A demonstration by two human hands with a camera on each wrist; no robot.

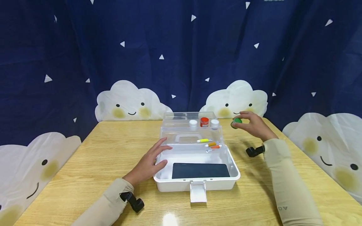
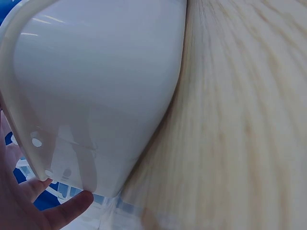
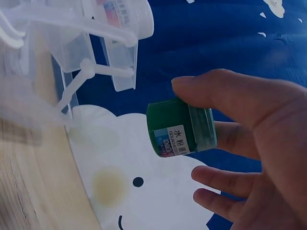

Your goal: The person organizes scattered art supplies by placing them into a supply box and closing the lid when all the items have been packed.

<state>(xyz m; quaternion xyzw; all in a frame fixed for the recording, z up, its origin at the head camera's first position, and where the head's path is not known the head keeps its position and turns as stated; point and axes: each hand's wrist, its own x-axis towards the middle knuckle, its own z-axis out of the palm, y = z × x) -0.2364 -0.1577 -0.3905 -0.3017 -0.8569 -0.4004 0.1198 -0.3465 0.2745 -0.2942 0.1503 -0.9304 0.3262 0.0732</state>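
My right hand [image 1: 252,125] pinches a small green paint jar [image 3: 175,125] between thumb and fingers, off the table to the right of a white storage box [image 1: 167,185]. A printed label with Chinese characters shows on the jar in the right wrist view. My left hand [image 1: 148,162] lies at the box's left wall with its fingers spread, thumb and fingertips over the rim. In the clear upper trays [image 1: 172,123] of the opened box stand a red paint jar [image 1: 204,122] and two white-topped jars, with yellow, orange and red-orange pen-like tubes [image 1: 211,144] lower down.
A dark flat panel [image 1: 200,171] lies on the box floor. The white front latch [image 1: 198,192] hangs down toward the table's near side. Behind the wooden table [image 1: 124,141] hangs a dark blue curtain [image 1: 147,37] with cloud figures.
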